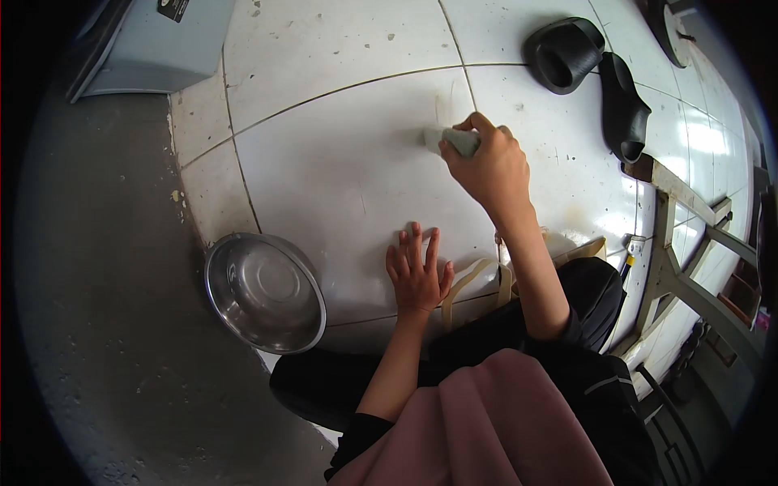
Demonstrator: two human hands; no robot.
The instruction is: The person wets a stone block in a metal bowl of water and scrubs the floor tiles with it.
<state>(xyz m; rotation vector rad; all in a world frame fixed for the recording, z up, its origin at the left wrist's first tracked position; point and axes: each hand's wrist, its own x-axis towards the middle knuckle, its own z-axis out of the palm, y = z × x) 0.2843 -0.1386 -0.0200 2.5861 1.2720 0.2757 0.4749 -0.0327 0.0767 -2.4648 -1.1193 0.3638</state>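
My right hand (494, 166) is closed around a pale grey-green block (463, 143), its whitish left end right at the glossy white floor tile (324, 170). What the block is made of I cannot tell. Nearer to my body, my left hand (417, 271) lies flat on the same tile with its fingers spread, and nothing is in it. A shiny steel basin (263, 287) stands left of that hand, with no contents showing inside. Cream-coloured straps (466, 292) lie beside my left thumb, close to my folded legs.
Black slippers (566, 57) lie at the upper right of the tiles. A whitish frame with bars (668, 259) stands to the right. At the upper left is a light grey box (162, 49), above a dark grey floor (105, 243) along the tile edge.
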